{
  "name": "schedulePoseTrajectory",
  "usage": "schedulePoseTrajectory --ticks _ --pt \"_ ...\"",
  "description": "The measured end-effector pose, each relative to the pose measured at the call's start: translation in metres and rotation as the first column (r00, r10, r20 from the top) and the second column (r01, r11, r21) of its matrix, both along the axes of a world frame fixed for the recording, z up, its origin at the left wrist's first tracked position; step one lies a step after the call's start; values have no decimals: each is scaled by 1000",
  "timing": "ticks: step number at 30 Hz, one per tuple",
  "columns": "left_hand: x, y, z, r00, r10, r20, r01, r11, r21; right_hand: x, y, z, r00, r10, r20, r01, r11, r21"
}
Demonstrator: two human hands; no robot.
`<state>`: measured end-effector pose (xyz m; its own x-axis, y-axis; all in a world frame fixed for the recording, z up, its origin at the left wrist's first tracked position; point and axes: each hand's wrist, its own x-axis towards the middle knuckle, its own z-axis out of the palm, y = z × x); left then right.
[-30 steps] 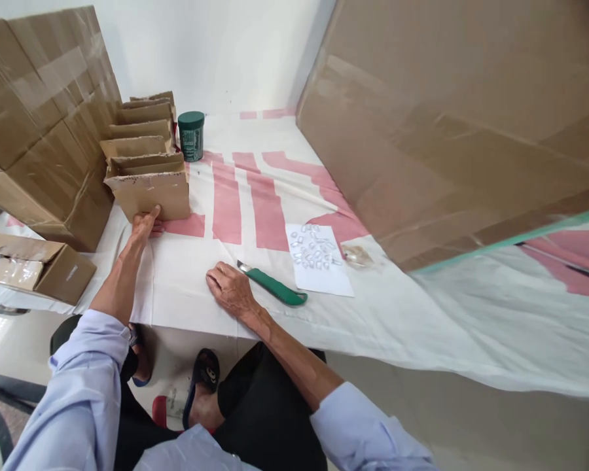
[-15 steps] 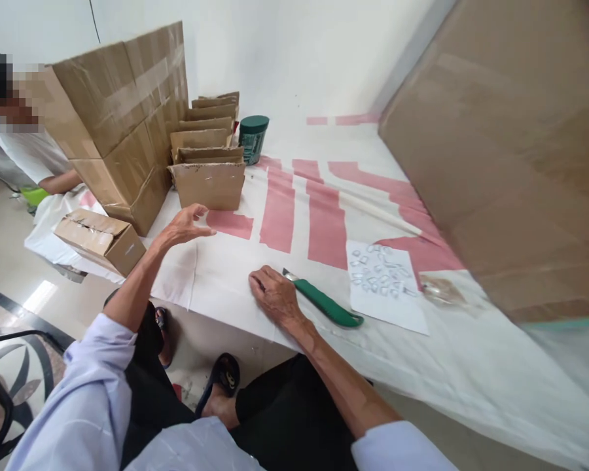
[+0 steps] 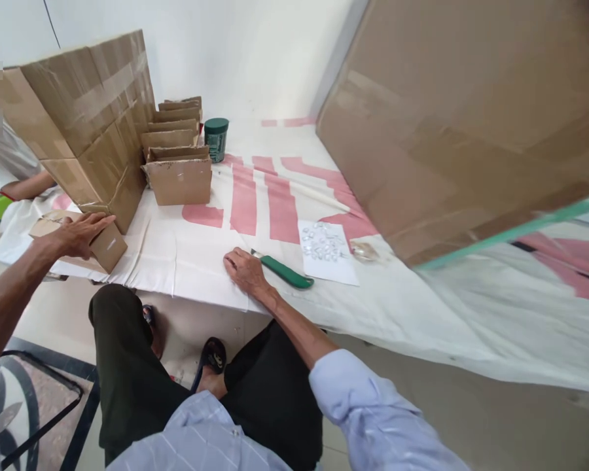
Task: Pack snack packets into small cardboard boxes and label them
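My left hand lies across a small cardboard box at the left of the table, its fingers over the top and the thumb down the near side. My right hand rests near the table's front edge with its fingers curled in; I see nothing in them. Just right of it lies a green-handled knife, its short blade end close to the knuckles. Beyond the knife is a white sheet of paper with several small clear pieces on it.
A stack of taped cartons stands at the left, beside a row of open cardboard boxes and a green-lidded tub. A large cardboard panel leans on the right. A small clear packet lies by the paper. Another person's arm shows far left.
My left hand has moved left and down from the open air onto the small box. The view has swung right. My right hand stays beside the knife.
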<state>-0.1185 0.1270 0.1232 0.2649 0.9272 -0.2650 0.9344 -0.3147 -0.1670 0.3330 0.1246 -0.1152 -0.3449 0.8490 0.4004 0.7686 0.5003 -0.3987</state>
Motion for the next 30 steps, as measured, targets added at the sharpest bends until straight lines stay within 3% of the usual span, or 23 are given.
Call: schedulePoseTrajectory --ticks 3,5,11,14,16,19,21,23,26,28,30 --pt "12 3 -1 999 -19 29 18 998 61 -1 2 0 1000 -11 1 11 1000 -2" --pt "34 1 -3 993 -68 97 59 994 87 -2 3 0 1000 -16 0 16 1000 -4" --pt "148 -15 -31 926 -197 322 126 966 227 -2 2 0 1000 -29 7 29 1000 -9" --pt "180 -23 -38 856 -265 444 187 959 213 -2 1 1 999 -38 11 38 999 -14" --pt "175 -28 -34 781 -287 554 161 951 264 -1 0 1 999 -41 7 41 999 -20" --pt "134 -34 -25 650 -250 718 -65 922 381 -2 0 1 999 -44 -10 44 999 -31" --pt "100 -39 -28 539 -126 833 -262 915 308 -2 -1 1 999 -45 -26 44 998 -36" --pt "73 -46 -41 356 35 934 -368 924 105 -3 -1 1 998 -42 -41 40 998 -41" --pt "55 -55 -72 139 146 979 -276 956 -104 -4 -2 3 997 -37 -64 35 998 -46" --pt "54 -59 -89 96 151 984 -213 969 -128 -3 -3 6 996 -34 -84 30 998 -46" --pt "58 -62 -99 108 143 984 -195 973 -120 -1 -4 11 993 -31 -110 27 999 -39"
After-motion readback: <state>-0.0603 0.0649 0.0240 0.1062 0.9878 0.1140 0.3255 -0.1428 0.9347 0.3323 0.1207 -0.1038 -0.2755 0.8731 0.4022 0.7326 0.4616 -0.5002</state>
